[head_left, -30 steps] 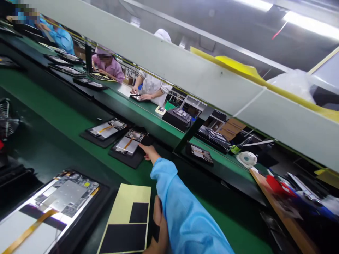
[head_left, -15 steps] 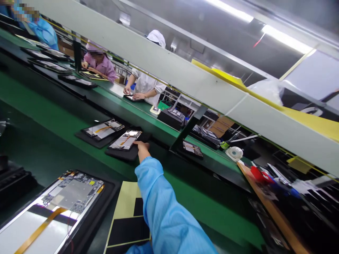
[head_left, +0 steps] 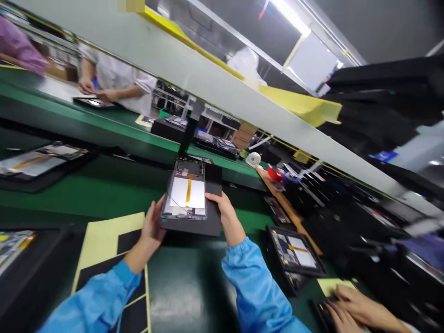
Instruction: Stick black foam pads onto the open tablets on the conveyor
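Note:
An opened tablet (head_left: 187,192) with a white battery and an orange ribbon cable lies on a black foam board (head_left: 214,203), held up in the middle of the view. My right hand (head_left: 227,215) grips the board's right side, with its thumb on the tablet's edge. At the left edge, my left hand (head_left: 152,224) is closed around the board, its fingertips partly hidden. Under my left forearm lies a yellow sheet (head_left: 99,240) with black rectangles. Another opened tablet (head_left: 34,162) rests on black foam to the left.
A nearer tablet (head_left: 15,249) is at the lower left. Stacked tablets (head_left: 294,249) stand at right, beside a co-worker's hands (head_left: 357,307). A person in white (head_left: 118,83) works across the green bench (head_left: 128,127). A pale beam (head_left: 194,85) crosses overhead.
The view has swung right. My right hand has brought a tablet on its board off the line and closer, and my left hand has come up to its left side.

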The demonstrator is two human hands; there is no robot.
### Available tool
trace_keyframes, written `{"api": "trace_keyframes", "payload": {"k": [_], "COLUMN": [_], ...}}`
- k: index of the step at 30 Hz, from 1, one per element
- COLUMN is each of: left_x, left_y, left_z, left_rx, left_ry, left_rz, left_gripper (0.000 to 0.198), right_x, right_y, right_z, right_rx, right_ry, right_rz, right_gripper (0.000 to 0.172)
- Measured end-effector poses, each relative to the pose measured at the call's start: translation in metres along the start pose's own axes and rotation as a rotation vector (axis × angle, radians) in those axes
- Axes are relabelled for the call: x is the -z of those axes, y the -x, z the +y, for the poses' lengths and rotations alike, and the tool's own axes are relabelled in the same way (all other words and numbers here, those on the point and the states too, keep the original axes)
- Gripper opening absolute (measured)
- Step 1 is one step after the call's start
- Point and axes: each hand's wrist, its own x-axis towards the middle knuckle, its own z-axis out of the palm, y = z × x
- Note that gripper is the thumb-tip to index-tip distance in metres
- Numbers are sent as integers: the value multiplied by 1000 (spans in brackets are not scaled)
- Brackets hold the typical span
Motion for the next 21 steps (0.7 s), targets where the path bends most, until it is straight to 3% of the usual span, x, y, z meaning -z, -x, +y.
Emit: {"api": "trace_keyframes", "payload": {"k": [4, 6, 7, 9, 10, 12, 16, 18, 21], "left_x": [-2, -5, -5, -3, -1, 7, 20, 18, 5], "left_y": [13, 16, 16, 16, 15, 16, 29, 43, 66], "left_z": [5, 0, -3, -9, -10, -10, -5, -5, -13], "left_rx": [170, 185, 186, 203, 223, 268, 326, 311, 252], "left_ry": [-11, -96, -156, -279, -327, -408, -528, -552, -535], "left_rz": [-219, -260, -261, -254, -257, -266, -281, -280, -277], "left_gripper": [71, 65, 61, 50, 46, 45, 53, 57, 72], "right_x": [110, 156, 173, 191, 191, 172, 114, 102, 101], "right_y": [105, 163, 188, 221, 224, 206, 115, 87, 91], "right_z": [7, 0, -4, -8, -5, 14, 83, 108, 119], "right_rx": [59, 77, 87, 87, 77, 63, 9, 40, 194], "right_ry": [6, 17, 24, 42, 54, 78, 130, 160, 222], "right_rz": [147, 209, 235, 268, 271, 271, 251, 300, 400], "right_gripper": [39, 37, 41, 31, 27, 20, 42, 48, 52]}}
